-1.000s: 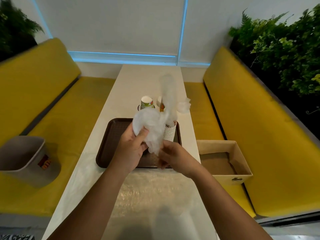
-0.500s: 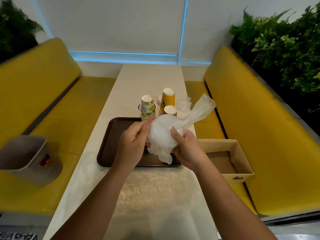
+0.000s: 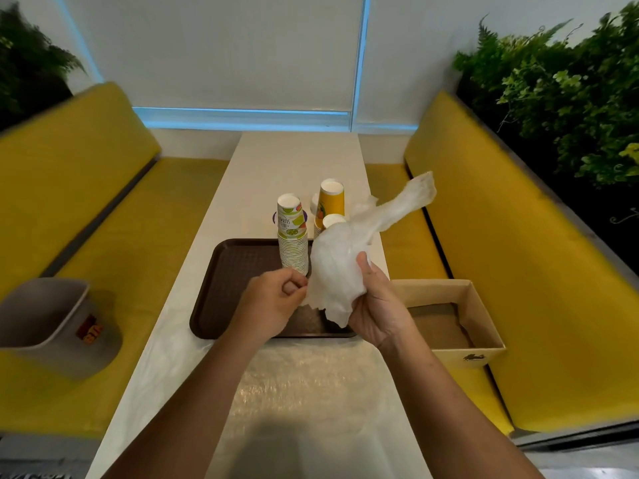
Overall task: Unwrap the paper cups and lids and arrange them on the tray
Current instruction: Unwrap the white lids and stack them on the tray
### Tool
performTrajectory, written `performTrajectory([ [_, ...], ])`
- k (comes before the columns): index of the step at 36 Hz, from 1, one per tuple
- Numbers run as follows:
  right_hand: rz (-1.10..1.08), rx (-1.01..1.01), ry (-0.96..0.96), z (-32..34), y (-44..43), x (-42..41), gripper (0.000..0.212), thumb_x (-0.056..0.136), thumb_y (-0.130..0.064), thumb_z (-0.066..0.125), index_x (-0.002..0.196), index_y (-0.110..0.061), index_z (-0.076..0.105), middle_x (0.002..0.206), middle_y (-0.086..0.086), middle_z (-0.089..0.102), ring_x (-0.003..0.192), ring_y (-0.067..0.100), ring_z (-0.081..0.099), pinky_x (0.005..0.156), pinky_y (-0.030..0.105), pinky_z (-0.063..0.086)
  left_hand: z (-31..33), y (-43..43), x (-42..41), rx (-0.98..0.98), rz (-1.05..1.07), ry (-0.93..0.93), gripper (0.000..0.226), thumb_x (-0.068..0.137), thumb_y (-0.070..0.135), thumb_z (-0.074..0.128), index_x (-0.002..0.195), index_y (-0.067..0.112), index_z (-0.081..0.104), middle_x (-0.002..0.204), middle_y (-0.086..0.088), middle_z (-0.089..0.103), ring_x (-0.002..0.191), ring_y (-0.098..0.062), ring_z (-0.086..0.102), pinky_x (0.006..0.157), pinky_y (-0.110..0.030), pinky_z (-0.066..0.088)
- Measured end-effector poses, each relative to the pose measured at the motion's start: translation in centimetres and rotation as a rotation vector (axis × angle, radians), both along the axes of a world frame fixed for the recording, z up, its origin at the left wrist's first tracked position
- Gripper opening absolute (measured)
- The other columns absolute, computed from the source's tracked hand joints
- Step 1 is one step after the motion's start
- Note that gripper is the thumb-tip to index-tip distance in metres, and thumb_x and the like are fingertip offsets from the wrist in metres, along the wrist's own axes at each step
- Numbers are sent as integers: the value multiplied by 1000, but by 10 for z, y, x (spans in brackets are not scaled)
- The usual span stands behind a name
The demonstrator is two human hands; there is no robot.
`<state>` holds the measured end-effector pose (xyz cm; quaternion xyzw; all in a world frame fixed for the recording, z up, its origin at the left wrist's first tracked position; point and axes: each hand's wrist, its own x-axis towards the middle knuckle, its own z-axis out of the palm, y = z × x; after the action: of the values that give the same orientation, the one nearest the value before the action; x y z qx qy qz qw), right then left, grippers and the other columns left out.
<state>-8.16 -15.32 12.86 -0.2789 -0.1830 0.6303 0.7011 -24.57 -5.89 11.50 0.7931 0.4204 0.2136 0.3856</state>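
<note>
A crumpled clear plastic wrapper (image 3: 337, 267) hangs above the brown tray (image 3: 235, 281). My right hand (image 3: 375, 302) grips the wrapper's bunched lower part, its thumb up against the plastic. My left hand (image 3: 273, 300) is curled beside it and pinches the wrapper's left edge. A stack of upside-down green-and-white paper cups (image 3: 293, 236) stands at the tray's far edge. Behind it stand a yellow cup stack (image 3: 331, 202) and a shorter stack (image 3: 333, 221), partly hidden by the wrapper.
The long white table (image 3: 297, 160) runs between two yellow benches. A grey bin (image 3: 41, 326) sits on the left bench, an open cardboard box (image 3: 449, 316) on the right bench. More clear plastic (image 3: 363, 203) lies behind the cups. Plants line both sides.
Both hands came down from the cup stack with the pulled-off wrapper and bunched it. My right hand now holds most of it, and its loose tail swung right.
</note>
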Motion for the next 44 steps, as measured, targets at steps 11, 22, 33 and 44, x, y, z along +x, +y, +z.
performTrajectory([
  [11, -138, -121, -524, -2, 8, 1, 43, 113, -37, 38, 148, -14, 49, 140, 14, 66, 131, 34, 63, 110, 51, 52, 28, -1, 0, -309, -85, -597, 39, 88, 38, 74, 126, 28, 68, 120, -5, 72, 104, -26, 73, 84, -42, 63],
  [22, -209, -178, -185, 18, 7, 8, 57, 105, -53, 45, 139, -10, 59, 126, 18, 73, 123, 34, 69, 113, 57, 48, -3, -4, -7, -171, -24, -197, 3, 92, 23, 78, 94, 24, 78, 82, -1, 77, 70, -11, 69, 71, -28, 57],
  [33, -395, -156, -905, -4, 17, -8, 43, 109, -53, 42, 134, -22, 60, 121, 0, 70, 114, 19, 69, 95, 47, 61, 20, -15, 12, -567, -83, -578, 40, 100, 47, 62, 137, 35, 59, 128, 5, 72, 119, -17, 69, 97, -48, 59],
  [44, -433, -190, -2025, -18, 6, -11, 6, 105, -21, 58, 108, -17, 55, 104, 6, 61, 76, 30, 64, 62, 46, 58, 12, -13, 13, -160, 293, -624, 20, 97, 33, 72, 114, 38, 64, 107, 18, 74, 103, -4, 72, 79, -30, 63],
])
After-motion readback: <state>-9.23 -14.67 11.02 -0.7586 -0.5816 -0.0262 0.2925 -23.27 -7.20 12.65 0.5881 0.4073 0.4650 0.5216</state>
